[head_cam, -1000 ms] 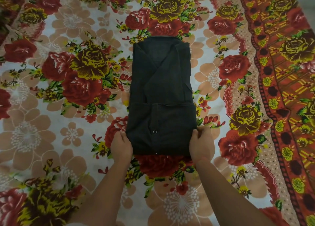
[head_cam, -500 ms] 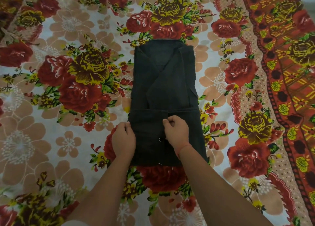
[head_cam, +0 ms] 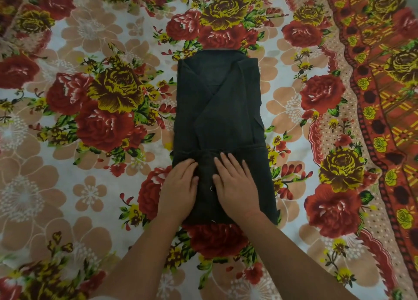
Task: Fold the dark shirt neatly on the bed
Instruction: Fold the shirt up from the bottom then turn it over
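The dark shirt lies in the centre of the frame on a floral bedsheet, folded into a long, narrow rectangle. Its collar is at the upper end, and its lower part is turned up over the body. The turned-up panel ends in a crosswise edge just above the fingertips.

Both hands rest on this lower panel, side by side. The left hand lies near the shirt's left border and the right hand closer to the middle. A small button shows between them. Neither hand grasps anything. The fingers are stretched out and lie flat on the cloth, those of the right hand slightly spread, so both seem to be pressing or smoothing the fold.

The cloth looks soft, light and limp, with a matte weave that should not slip much against the sheet. Being several layers thick, the bundle will likely sag and lose its creases if lifted by one corner. For a further fold, the safest hold seems to be a pinch through all layers at the two lower corners or at both side borders. The bundle can then be carried over evenly and flattened with the palms. The main risk is probably the layers sliding apart.
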